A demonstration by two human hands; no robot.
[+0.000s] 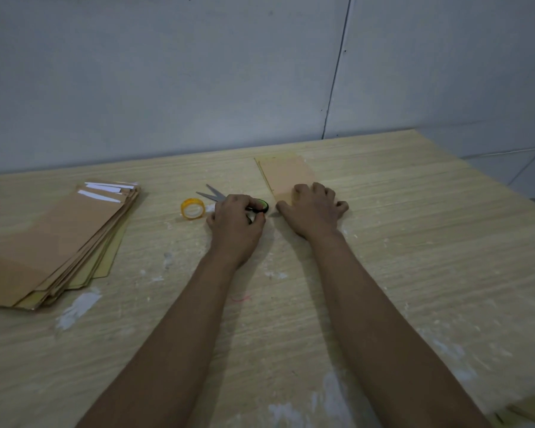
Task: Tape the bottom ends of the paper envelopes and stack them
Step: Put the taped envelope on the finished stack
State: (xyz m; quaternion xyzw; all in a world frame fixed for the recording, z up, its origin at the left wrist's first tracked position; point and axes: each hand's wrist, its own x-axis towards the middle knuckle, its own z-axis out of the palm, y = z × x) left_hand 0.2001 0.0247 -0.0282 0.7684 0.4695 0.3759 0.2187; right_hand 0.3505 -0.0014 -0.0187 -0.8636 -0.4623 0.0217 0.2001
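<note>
Head view: left hand fingers curled on scissors handles mid-desk; right hand fingers bent, pressing envelope near end, long axis toward far edge. Tape roll just left; stack at left edge.

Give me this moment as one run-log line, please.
left hand grips scissors | right hand presses envelope | tape roll idle

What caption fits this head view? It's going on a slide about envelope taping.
Left hand grips scissors beside tape; right hand presses one envelope flat.
</note>
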